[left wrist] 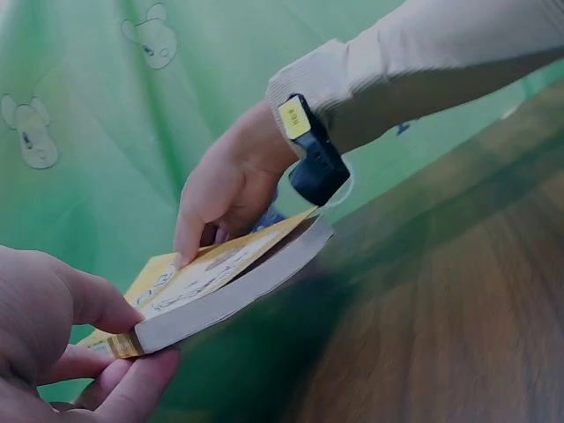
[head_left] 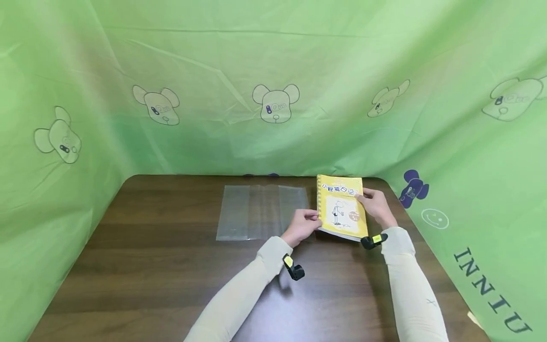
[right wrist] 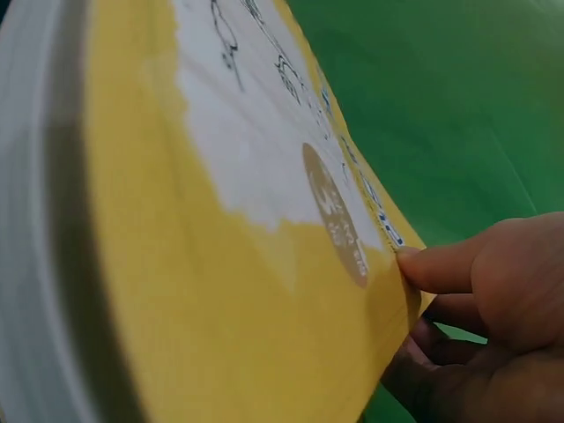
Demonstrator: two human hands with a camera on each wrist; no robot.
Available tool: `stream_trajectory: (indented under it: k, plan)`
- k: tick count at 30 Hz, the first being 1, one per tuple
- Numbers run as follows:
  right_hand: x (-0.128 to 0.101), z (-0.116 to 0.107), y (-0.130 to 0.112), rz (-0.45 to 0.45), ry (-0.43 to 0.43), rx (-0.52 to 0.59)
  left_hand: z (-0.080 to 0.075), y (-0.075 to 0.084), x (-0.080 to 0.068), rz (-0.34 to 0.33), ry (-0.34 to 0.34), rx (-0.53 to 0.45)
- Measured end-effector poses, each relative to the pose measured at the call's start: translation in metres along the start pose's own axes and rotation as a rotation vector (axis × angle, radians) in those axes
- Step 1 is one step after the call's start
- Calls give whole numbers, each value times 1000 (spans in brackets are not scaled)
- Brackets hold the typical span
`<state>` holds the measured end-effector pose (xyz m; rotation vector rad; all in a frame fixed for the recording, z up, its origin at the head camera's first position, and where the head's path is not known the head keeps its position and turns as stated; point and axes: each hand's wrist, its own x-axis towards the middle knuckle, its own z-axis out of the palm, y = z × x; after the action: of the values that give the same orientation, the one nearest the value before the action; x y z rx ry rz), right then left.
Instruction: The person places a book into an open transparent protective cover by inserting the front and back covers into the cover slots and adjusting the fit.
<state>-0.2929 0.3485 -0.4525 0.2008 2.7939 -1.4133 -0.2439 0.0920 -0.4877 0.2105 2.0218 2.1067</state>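
Evidently both hands pinch the yellow paperback book by opposite edges, left hand and right hand, lifting it off the brown wooden bench, just right of the clear plastic cover sheet.

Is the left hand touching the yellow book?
Touching. The left wrist view shows the left hand pinching the corner of the yellow book, thumb on the cover and fingers underneath.
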Motion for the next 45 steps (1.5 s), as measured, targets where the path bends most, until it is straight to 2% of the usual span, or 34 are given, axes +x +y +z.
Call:
stream_trajectory:
  k: [3, 8, 12, 18, 26, 35, 45]
  plan:
    - [3, 8, -5, -11, -14, 3, -11, 3, 0, 2, 15, 62]
    - [8, 21, -12, -17, -98, 12, -26, 10, -2, 24, 40, 111]
    - [8, 34, -18, -2, -151, 25, -40, 12, -7, 13, 40, 159]
    - [10, 58, -31, -80, -140, 95, -64, 13, -14, 8, 72, 265]
    - [9, 89, -38, -103, -93, 109, -87, 14, -27, 1, 83, 376]
    - [14, 111, -42, -92, -108, 133, -99, 9, -29, 5, 108, 531]
    - [17, 121, -43, -108, -171, 60, -102, 2, -32, -18, 128, 597]
